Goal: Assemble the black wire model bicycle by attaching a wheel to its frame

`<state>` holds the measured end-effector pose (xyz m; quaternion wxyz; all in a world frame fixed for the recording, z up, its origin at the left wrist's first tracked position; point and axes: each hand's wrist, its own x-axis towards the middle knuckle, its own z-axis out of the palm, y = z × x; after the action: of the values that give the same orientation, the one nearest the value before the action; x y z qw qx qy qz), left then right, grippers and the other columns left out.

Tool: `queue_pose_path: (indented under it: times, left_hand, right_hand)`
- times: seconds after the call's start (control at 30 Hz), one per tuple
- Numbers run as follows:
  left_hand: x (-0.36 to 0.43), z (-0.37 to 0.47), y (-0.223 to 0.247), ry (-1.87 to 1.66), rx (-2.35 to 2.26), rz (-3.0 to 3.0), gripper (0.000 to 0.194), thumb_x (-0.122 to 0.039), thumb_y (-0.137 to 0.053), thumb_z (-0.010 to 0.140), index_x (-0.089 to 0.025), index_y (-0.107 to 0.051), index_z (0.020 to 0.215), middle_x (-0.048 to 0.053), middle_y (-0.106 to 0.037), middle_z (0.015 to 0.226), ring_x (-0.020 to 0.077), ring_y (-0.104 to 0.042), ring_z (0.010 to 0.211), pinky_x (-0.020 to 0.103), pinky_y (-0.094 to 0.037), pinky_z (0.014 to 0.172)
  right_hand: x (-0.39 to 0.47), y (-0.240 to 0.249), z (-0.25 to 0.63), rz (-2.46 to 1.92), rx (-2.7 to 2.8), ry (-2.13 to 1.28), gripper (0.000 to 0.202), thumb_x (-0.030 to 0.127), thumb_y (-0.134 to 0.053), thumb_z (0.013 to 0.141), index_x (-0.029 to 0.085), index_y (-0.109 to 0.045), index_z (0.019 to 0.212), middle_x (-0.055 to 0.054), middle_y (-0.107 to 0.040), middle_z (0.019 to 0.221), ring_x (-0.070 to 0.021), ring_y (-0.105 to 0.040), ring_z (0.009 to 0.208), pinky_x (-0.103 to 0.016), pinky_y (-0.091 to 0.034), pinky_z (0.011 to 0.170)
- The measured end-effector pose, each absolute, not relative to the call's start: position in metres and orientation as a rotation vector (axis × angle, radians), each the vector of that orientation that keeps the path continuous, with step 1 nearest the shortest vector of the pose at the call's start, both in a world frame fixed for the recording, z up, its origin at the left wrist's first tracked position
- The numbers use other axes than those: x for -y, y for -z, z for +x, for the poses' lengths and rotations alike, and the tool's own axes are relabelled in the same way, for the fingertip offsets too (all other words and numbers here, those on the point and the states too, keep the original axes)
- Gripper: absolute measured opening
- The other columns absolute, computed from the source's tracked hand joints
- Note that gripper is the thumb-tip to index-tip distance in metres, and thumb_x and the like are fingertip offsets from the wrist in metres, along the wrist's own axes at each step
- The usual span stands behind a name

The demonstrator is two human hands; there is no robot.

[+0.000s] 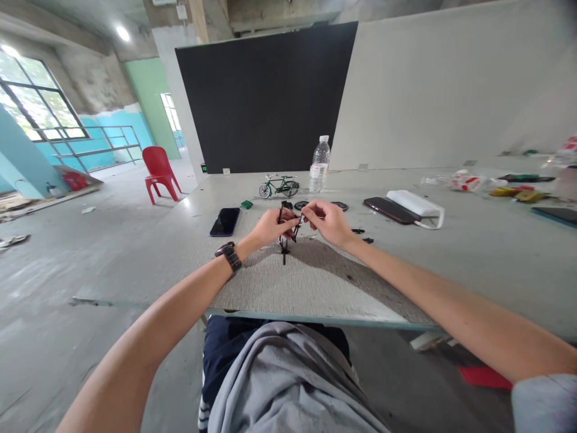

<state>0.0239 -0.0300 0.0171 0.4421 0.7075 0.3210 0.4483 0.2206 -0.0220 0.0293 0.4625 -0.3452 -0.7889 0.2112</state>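
Note:
My left hand [276,225] is closed around a small dark bicycle frame [283,245], which stands tilted above the table. Close beside it, my right hand [325,220] pinches at the frame's right side; whatever lies between its fingertips is too small to make out. Behind the hands stands a green model bicycle [279,186] with both wheels on. A loose black wheel [339,205] lies behind my right hand, and another [300,205] shows between the hands. Small dark parts [368,240] rest to the right of my right hand.
A phone [224,222] and a small green piece [246,204] lie to the left. Behind stands a water bottle [320,165]. On the right are a dark phone [391,210], a white power bank [415,204] with a cable, and plastic packaging [469,180].

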Motion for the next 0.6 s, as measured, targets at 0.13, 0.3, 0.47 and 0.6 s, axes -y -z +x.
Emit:
queue_pose_path:
  times: [0.13,0.3,0.47,0.6]
  left_hand:
    - [0.0307,0.0241,-0.0164,-1.094,-0.749,1.757,0.029,-0.042,-0.072,0.086,-0.015,-0.063,0.085,0.003,-0.062,0.074,0.0134,-0.065,0.063,0.029,-0.059,0.061]
    - [0.0296,0.0225,-0.0136,-1.098,-0.716,1.778,0.031,-0.045,-0.072,0.087,-0.015,-0.064,0.085,0.003,-0.062,0.073,0.0141,-0.065,0.066,0.029,-0.059,0.063]
    - [0.0298,0.0226,-0.0133,-1.125,-0.722,1.772,0.032,-0.045,-0.073,0.086,-0.014,-0.064,0.089,0.003,-0.064,0.076,0.0137,-0.065,0.066,0.03,-0.06,0.063]
    - [0.0297,0.0227,-0.0138,-1.11,-0.746,1.768,0.03,-0.042,-0.072,0.088,-0.013,-0.063,0.092,0.003,-0.066,0.078,0.013,-0.066,0.067,0.029,-0.061,0.064]
  right_hand:
    - [0.0223,-0.0295,0.2201,-0.832,1.946,-0.478,0.048,0.066,-0.056,0.093,0.02,-0.061,0.081,-0.001,-0.058,0.062,-0.0139,-0.05,0.052,-0.03,-0.037,0.055]
    - [0.0209,-0.0289,0.2201,-0.843,1.944,-0.455,0.05,0.069,-0.056,0.091,0.02,-0.062,0.083,0.0,-0.057,0.061,-0.0143,-0.05,0.053,-0.03,-0.037,0.056]
    - [0.0171,-0.0269,0.2219,-0.847,1.957,-0.43,0.056,0.074,-0.056,0.089,0.019,-0.064,0.083,-0.002,-0.061,0.066,-0.0152,-0.054,0.058,-0.03,-0.038,0.057]
    - [0.0156,-0.0258,0.2228,-0.844,1.982,-0.482,0.055,0.073,-0.057,0.088,0.019,-0.065,0.087,-0.003,-0.063,0.069,-0.0143,-0.054,0.056,-0.029,-0.041,0.055]
